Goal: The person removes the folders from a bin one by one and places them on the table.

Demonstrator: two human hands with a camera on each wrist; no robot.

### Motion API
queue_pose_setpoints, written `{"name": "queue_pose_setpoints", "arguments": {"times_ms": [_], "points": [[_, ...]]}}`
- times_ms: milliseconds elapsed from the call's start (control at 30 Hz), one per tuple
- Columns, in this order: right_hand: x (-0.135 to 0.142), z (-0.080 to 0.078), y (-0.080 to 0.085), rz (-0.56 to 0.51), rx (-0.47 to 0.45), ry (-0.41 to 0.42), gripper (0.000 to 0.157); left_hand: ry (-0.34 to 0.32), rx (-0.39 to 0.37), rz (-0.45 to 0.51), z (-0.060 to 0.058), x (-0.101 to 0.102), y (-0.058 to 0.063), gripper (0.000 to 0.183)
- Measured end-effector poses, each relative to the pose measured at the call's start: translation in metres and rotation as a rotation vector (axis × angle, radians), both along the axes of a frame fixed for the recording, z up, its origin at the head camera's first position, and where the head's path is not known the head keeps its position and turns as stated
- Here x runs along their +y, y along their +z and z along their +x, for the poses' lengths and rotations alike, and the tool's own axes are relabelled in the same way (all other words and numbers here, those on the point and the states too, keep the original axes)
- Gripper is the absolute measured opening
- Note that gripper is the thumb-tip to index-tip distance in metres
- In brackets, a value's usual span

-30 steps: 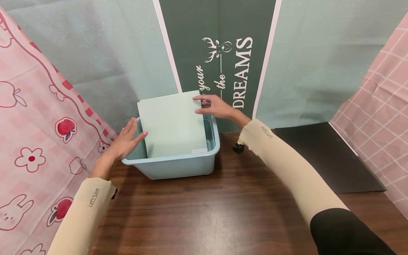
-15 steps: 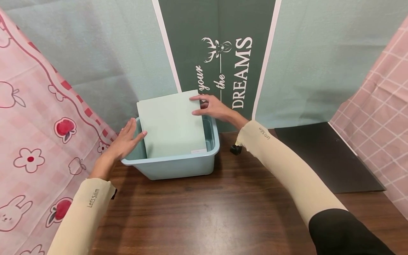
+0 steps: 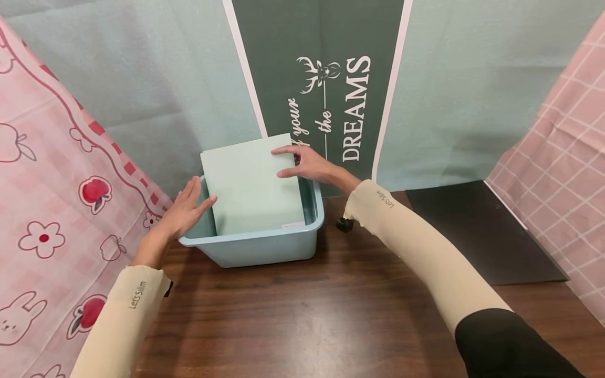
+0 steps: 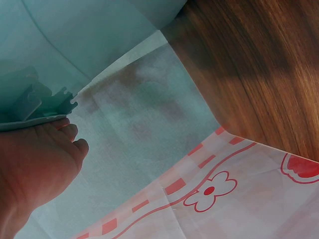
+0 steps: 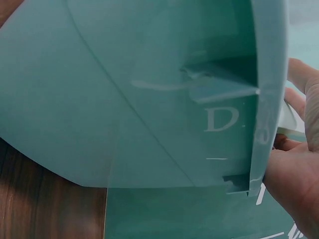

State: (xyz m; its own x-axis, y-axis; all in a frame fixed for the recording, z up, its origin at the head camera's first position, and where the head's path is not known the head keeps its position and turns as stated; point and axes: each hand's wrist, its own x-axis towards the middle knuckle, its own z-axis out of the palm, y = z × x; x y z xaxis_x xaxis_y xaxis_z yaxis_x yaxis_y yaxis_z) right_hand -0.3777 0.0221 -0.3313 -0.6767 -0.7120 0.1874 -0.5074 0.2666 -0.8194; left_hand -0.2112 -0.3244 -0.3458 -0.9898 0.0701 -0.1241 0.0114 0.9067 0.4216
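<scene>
A light blue plastic tub [image 3: 267,252] stands on the wooden table against the back cloth. Pale green folders [image 3: 250,194] lean upright inside it, their tops above the rim and a small white label [image 3: 294,224] low on the front one. My left hand [image 3: 186,210] is at the tub's left rim, fingers straight, thumb towards the folder's edge. My right hand [image 3: 309,164] holds the folder's upper right edge, thumb and index finger over its front and other fingers behind. In the right wrist view a pale edge [image 5: 290,119] shows between those fingers. The tub's floor is hidden.
A flat black board [image 3: 482,231] lies on the table at the right. Patterned pink cloth [image 3: 61,210] hangs on the left, a pink checked one [image 3: 562,173] on the right. Brown table [image 3: 293,320] stretches in front of the tub.
My right hand has slid a little left and further over the folder's front. The folder's top has shifted slightly left. My left hand has stayed at the rim.
</scene>
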Motion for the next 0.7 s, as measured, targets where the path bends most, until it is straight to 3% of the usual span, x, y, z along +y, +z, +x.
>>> {"name": "queue_pose_setpoints", "arguments": {"times_ms": [267, 700], "points": [[-0.006, 0.005, -0.001, -0.041, -0.04, 0.037, 0.064, 0.001, 0.005, -0.004, 0.0, 0.001, 0.0, 0.098], [-0.012, 0.009, -0.003, -0.035, -0.025, 0.039, 0.07, 0.006, -0.009, -0.002, 0.0, 0.001, 0.0, 0.099]]}}
